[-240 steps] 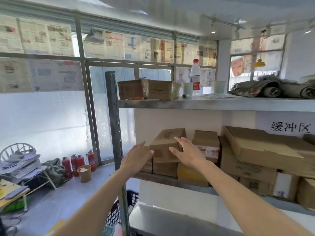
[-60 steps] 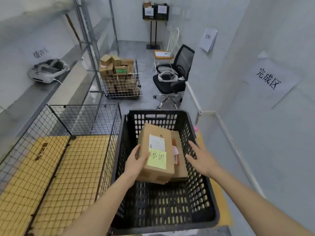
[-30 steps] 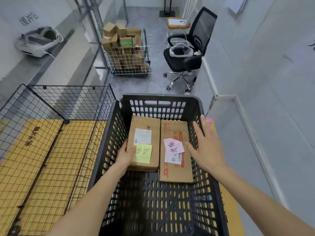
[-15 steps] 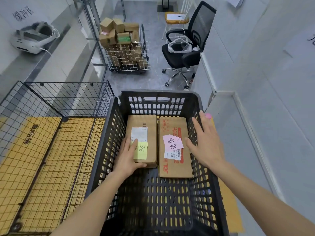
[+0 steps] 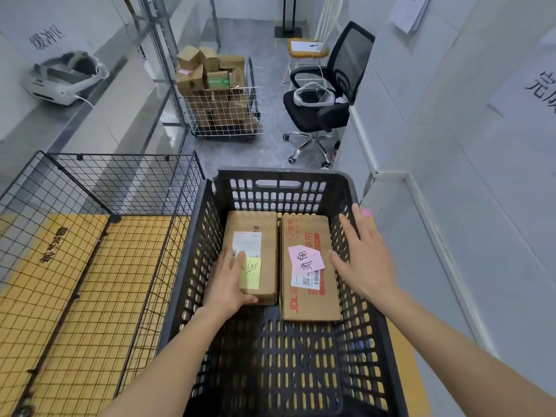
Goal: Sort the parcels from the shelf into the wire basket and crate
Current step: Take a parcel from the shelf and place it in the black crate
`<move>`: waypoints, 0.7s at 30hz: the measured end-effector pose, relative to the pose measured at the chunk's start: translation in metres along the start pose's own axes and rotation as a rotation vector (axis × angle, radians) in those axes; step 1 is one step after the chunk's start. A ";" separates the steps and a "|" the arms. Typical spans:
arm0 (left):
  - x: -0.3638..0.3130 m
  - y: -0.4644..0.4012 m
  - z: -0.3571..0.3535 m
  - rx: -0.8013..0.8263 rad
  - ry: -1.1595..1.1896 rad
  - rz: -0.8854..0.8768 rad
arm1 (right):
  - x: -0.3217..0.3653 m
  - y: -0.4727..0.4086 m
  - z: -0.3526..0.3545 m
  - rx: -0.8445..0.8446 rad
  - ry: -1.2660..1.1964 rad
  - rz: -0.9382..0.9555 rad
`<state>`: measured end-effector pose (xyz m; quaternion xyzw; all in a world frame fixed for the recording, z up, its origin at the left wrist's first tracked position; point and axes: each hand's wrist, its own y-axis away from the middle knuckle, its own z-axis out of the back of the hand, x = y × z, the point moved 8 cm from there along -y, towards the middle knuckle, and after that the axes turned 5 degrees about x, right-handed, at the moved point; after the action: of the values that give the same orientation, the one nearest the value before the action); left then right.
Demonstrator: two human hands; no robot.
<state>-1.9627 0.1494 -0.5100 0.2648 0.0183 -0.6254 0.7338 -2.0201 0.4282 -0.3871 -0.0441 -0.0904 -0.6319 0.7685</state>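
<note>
A black plastic crate (image 5: 282,173) stands in front of me with two cardboard parcels flat on its floor. The left parcel (image 5: 264,233) carries a yellow note, and my left hand (image 5: 227,282) holds its near left corner, thumb across the near end. The right parcel (image 5: 310,299) has red print and a pink note. My right hand (image 5: 365,263) hovers open with fingers spread beside that parcel, near the crate's right wall. The black wire basket (image 5: 120,158), left of the crate, holds only a yellow board.
A white wire cart (image 5: 222,115) piled with several cardboard boxes stands farther back on the grey floor. Right of it is a black office chair (image 5: 328,94) carrying a white headset. Another headset (image 5: 63,76) lies on the left ledge. A white wall runs along the right.
The yellow-note parcel came off the shelf and was set down in the crate beside the pink-note parcel. My left hand has since slid to its near end; my right hand stays open.
</note>
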 end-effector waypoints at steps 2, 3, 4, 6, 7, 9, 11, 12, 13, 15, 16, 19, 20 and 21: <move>-0.008 0.005 0.010 -0.004 -0.031 -0.019 | 0.002 0.000 0.001 0.004 0.024 0.009; -0.012 0.009 0.016 -0.006 -0.045 -0.030 | 0.002 0.000 0.002 0.008 0.040 0.009; -0.018 0.015 0.025 -0.011 -0.061 -0.042 | 0.003 0.001 0.003 0.013 0.057 0.012; -0.027 0.029 0.047 -0.029 -0.096 -0.076 | 0.006 0.003 0.007 0.020 0.091 0.026; -0.032 0.039 0.061 -0.041 -0.106 -0.097 | 0.008 0.005 0.011 0.028 0.104 0.032; -0.044 0.060 0.093 -0.085 -0.106 -0.133 | 0.016 0.011 0.019 0.055 0.126 0.043; -0.056 0.086 0.134 -0.170 -0.085 -0.136 | 0.034 0.018 0.034 0.082 0.135 0.097; -0.061 0.101 0.155 -0.220 -0.074 -0.124 | 0.048 0.021 0.043 0.097 0.119 0.140; -0.064 0.117 0.175 -0.264 -0.070 -0.107 | 0.064 0.024 0.054 0.111 0.083 0.182; -0.065 0.154 0.211 -0.339 -0.072 -0.057 | 0.101 0.033 0.084 0.107 0.006 0.278; -0.063 0.174 0.227 -0.376 -0.076 -0.025 | 0.123 0.039 0.101 0.095 -0.017 0.334; -0.049 0.248 0.271 -0.518 -0.089 0.080 | 0.194 0.066 0.157 0.062 -0.075 0.513; -0.042 0.277 0.286 -0.577 -0.092 0.119 | 0.220 0.079 0.175 0.047 -0.084 0.575; -0.033 0.307 0.301 -0.630 -0.097 0.161 | 0.246 0.094 0.191 0.035 -0.091 0.636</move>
<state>-1.7769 0.0793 -0.1276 -0.0047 0.1552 -0.5409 0.8267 -1.8981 0.2446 -0.1474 -0.0848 -0.1171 -0.3558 0.9233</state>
